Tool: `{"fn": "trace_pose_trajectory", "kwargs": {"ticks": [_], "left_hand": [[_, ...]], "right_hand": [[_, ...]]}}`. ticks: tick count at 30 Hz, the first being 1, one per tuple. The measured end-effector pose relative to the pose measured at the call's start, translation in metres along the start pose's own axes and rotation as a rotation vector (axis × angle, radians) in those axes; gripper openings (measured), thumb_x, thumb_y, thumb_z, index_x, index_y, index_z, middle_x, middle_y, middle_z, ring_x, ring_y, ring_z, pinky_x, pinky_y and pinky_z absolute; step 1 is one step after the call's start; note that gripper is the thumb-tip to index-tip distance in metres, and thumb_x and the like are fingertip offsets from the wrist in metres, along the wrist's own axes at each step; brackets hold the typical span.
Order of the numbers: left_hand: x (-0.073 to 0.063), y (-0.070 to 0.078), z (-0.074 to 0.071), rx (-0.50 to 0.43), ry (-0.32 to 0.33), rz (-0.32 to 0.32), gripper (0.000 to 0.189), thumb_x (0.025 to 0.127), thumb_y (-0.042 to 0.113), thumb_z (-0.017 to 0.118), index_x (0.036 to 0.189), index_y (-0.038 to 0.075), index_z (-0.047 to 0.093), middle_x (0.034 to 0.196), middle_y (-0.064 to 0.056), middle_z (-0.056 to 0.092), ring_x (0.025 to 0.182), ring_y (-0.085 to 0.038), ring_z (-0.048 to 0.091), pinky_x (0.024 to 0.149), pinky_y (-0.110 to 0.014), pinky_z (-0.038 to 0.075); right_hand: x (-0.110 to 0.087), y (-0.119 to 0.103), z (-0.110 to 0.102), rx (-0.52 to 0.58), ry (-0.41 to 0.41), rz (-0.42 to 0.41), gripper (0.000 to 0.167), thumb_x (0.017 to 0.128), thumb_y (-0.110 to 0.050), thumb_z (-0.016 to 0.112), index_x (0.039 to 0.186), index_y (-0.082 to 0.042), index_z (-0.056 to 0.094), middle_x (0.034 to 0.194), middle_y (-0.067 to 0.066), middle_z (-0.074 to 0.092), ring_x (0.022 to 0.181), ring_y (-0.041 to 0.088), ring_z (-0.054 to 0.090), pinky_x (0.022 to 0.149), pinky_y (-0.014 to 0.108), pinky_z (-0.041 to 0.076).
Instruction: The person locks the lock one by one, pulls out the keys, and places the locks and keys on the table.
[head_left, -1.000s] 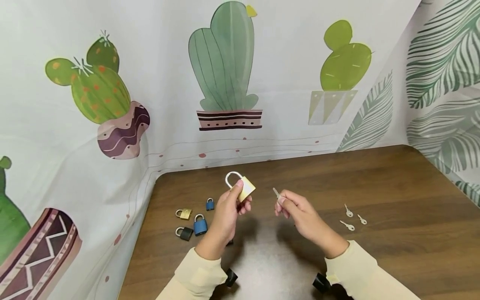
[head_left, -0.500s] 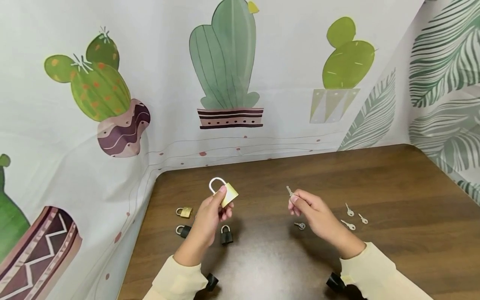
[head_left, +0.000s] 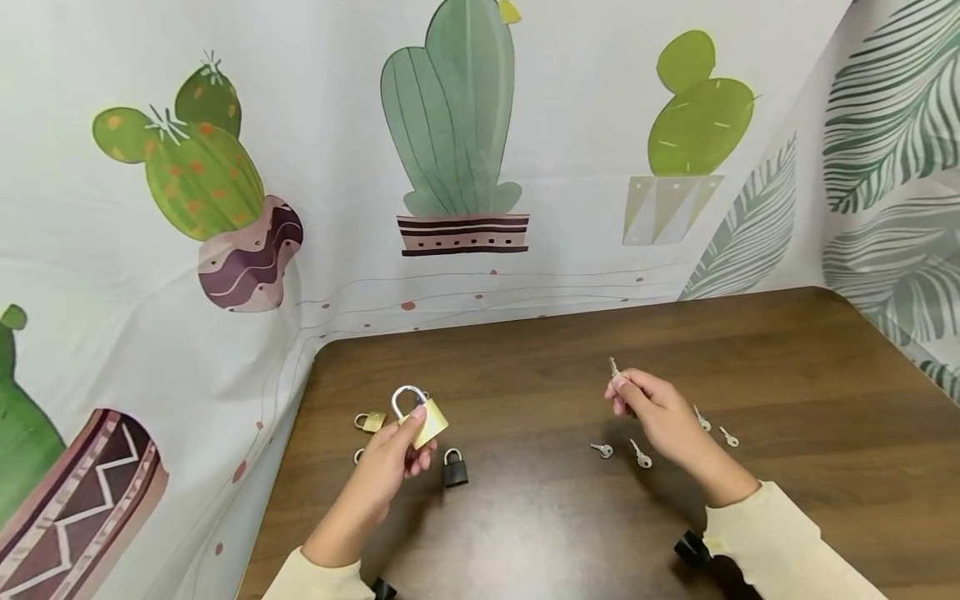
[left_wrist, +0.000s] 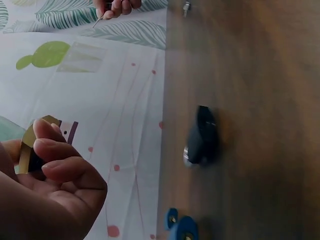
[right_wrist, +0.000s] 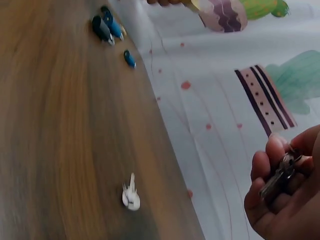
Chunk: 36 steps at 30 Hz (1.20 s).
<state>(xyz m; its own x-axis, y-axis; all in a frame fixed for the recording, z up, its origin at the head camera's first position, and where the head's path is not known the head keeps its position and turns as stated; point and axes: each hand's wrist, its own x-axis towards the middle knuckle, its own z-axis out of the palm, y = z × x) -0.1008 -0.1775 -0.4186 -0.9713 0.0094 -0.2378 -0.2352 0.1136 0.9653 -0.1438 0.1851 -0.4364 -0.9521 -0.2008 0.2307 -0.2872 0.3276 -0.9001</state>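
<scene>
In the head view my left hand (head_left: 386,467) grips a large brass padlock (head_left: 431,423), thumb across its face, silver shackle pointing up and left. It is held above the left part of the table, over the smaller locks. My right hand (head_left: 654,407) pinches a key (head_left: 613,367) between thumb and forefinger, blade upward, well apart from the padlock. From the right wrist view, the metal key (right_wrist: 276,182) lies along the curled fingers. The left wrist view shows fingers curled about the brass body (left_wrist: 28,150), partly hiding it.
On the brown table (head_left: 540,400), a small brass padlock (head_left: 371,422) and a black padlock (head_left: 455,469) lie around my left hand. Blue padlocks (left_wrist: 184,231) show in the left wrist view. Loose keys (head_left: 641,454) lie below and beside my right hand. A cactus-print cloth (head_left: 570,250) hangs behind.
My hands have moved apart: the left goes left and nearer with the brass padlock, the right goes right with the key. Loose keys under the right hand have come into view.
</scene>
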Motion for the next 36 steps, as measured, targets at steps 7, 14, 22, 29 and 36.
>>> {"fn": "trace_pose_trajectory", "kwargs": {"ticks": [7,14,22,29,36], "left_hand": [[-0.013,-0.012,-0.013,0.043,-0.017,-0.035,0.05,0.108,0.04,0.043,0.079,0.001,0.059,0.061,0.001,0.049,0.053,-0.008,0.044,0.052,-0.022,0.035],[-0.021,-0.023,-0.026,0.125,-0.106,-0.081,0.049,0.108,0.042,0.043,0.082,0.003,0.058,0.062,0.002,0.051,0.055,-0.008,0.045,0.054,-0.022,0.037],[-0.026,-0.042,-0.046,0.222,-0.239,-0.119,0.052,0.107,0.041,0.044,0.079,0.0,0.058,0.06,0.002,0.052,0.051,-0.006,0.041,0.049,-0.02,0.035],[-0.028,-0.055,-0.058,0.339,-0.255,-0.148,0.058,0.104,0.043,0.051,0.08,-0.008,0.062,0.057,0.004,0.052,0.048,-0.006,0.04,0.046,-0.02,0.035],[-0.032,-0.057,-0.062,0.402,-0.319,-0.163,0.057,0.102,0.044,0.056,0.074,-0.006,0.063,0.054,0.006,0.05,0.048,-0.006,0.042,0.045,-0.018,0.034]], "right_hand": [[0.004,0.014,-0.007,-0.035,-0.012,0.069,0.026,0.107,-0.01,0.045,0.098,0.005,0.063,0.082,0.01,0.061,0.074,0.009,0.06,0.07,0.022,0.054],[0.008,0.025,-0.014,-0.075,-0.047,0.141,0.027,0.106,-0.007,0.045,0.104,0.009,0.066,0.089,0.015,0.066,0.077,0.009,0.062,0.071,0.021,0.054],[0.008,0.036,-0.02,-0.193,-0.12,0.174,0.022,0.102,-0.006,0.052,0.107,0.005,0.071,0.105,0.021,0.074,0.081,0.014,0.066,0.071,0.023,0.054],[0.007,0.039,-0.022,-0.375,-0.174,0.176,0.019,0.1,-0.01,0.058,0.105,-0.002,0.075,0.101,0.013,0.074,0.085,0.014,0.062,0.075,0.029,0.05],[0.007,0.043,-0.026,-0.474,-0.202,0.165,0.02,0.099,-0.013,0.059,0.106,-0.006,0.076,0.107,0.013,0.073,0.105,0.031,0.065,0.087,0.045,0.051]]}}
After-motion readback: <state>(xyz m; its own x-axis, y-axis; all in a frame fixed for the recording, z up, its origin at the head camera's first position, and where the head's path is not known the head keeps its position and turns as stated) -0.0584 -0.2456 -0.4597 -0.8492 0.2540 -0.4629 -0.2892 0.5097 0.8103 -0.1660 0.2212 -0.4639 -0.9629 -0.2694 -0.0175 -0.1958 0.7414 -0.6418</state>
